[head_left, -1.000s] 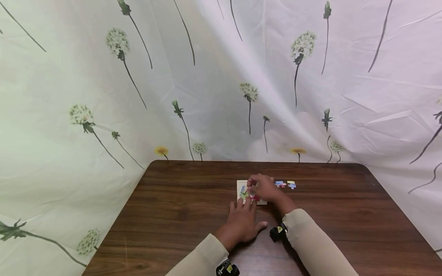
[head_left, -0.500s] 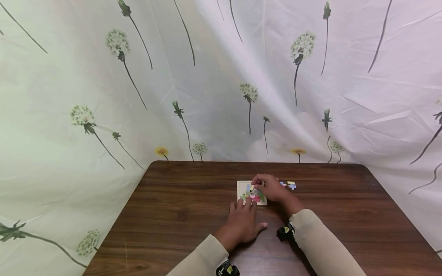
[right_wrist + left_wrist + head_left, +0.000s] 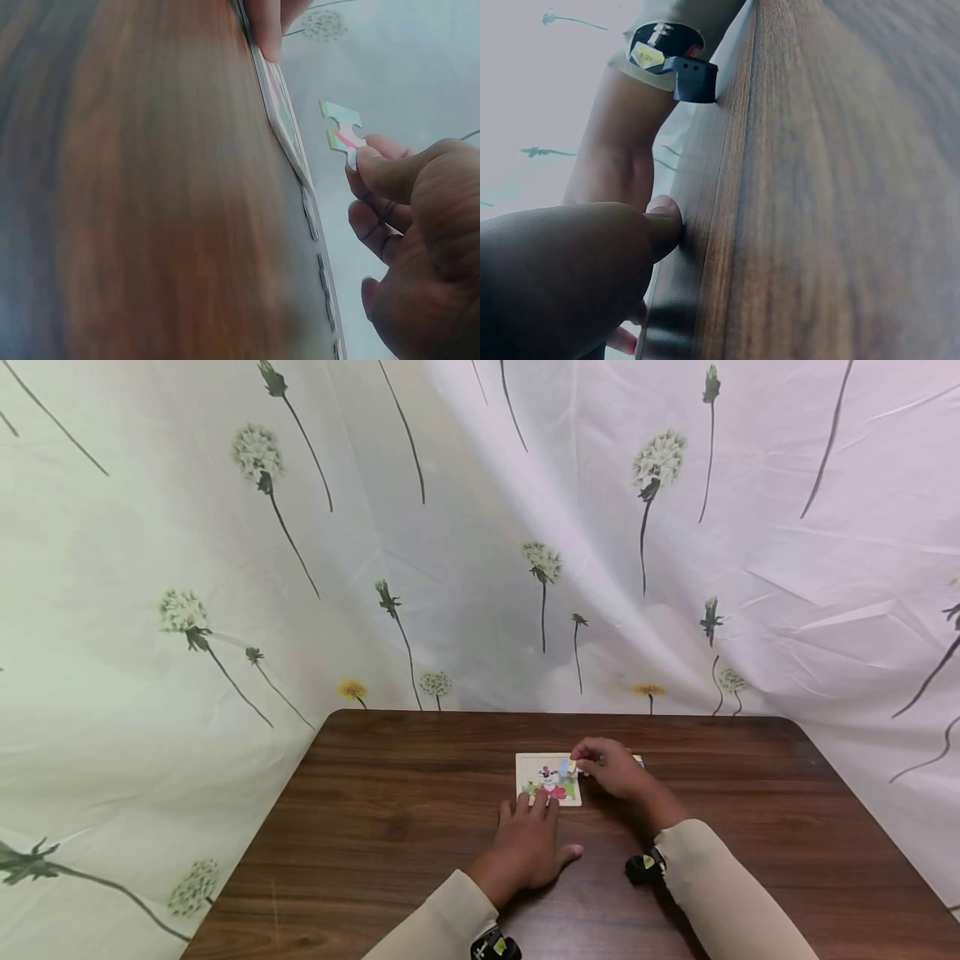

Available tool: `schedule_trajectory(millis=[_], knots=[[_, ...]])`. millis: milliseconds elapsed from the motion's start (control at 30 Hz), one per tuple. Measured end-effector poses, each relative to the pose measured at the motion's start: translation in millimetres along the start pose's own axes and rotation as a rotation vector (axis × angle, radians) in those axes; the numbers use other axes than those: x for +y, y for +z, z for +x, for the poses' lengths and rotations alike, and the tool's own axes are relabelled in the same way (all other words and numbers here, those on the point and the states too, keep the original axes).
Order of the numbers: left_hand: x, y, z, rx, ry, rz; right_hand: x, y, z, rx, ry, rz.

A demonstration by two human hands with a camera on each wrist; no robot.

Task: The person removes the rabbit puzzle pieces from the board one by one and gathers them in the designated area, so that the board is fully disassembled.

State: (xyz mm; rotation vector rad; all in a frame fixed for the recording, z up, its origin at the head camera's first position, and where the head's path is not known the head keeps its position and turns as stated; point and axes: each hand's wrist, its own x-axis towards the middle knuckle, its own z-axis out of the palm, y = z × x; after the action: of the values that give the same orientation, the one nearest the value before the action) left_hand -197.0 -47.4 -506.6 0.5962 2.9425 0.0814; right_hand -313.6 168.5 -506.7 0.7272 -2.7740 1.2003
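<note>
Hands (image 3: 527, 845) covering puzzle (image 3: 550, 782) edges, pinched piece (image 3: 344, 129) part-hidden

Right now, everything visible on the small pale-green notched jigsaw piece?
The jigsaw piece is flat, red-streaked, with a rounded tab; material unclear. The bare right hand pinches it between thumb and finger, above the brown wood-grain table, near the right edge of the cream rectangular puzzle board.

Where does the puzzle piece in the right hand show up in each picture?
Head: the piece is right of and below centre, pinched by the right hand.
Left wrist: not visible.
Right wrist: the piece is right of and above centre.
Shared landmark: the table, in all three.
</note>
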Motion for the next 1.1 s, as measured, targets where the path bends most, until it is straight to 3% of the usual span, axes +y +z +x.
schedule_trajectory(millis=[300, 600, 900, 1100], knots=[[-0.1, 1.9, 2.6, 0.009, 0.002, 0.014, 10.3, -10.6, -8.0, 0.011, 0.032, -0.022], [0.7, 2.1, 2.3, 0.024, -0.008, 0.036, 14.0, -18.2, -16.5, 0.039, 0.004, -0.063], [0.2, 1.4, 1.3, 0.004, -0.013, 0.018, 14.0, -18.9, -22.9, -0.015, 0.115, -0.051], [-0.4, 3.5, 2.6, 0.010, -0.008, 0.020, 17.5, -17.7, -26.5, -0.020, 0.092, -0.087]])
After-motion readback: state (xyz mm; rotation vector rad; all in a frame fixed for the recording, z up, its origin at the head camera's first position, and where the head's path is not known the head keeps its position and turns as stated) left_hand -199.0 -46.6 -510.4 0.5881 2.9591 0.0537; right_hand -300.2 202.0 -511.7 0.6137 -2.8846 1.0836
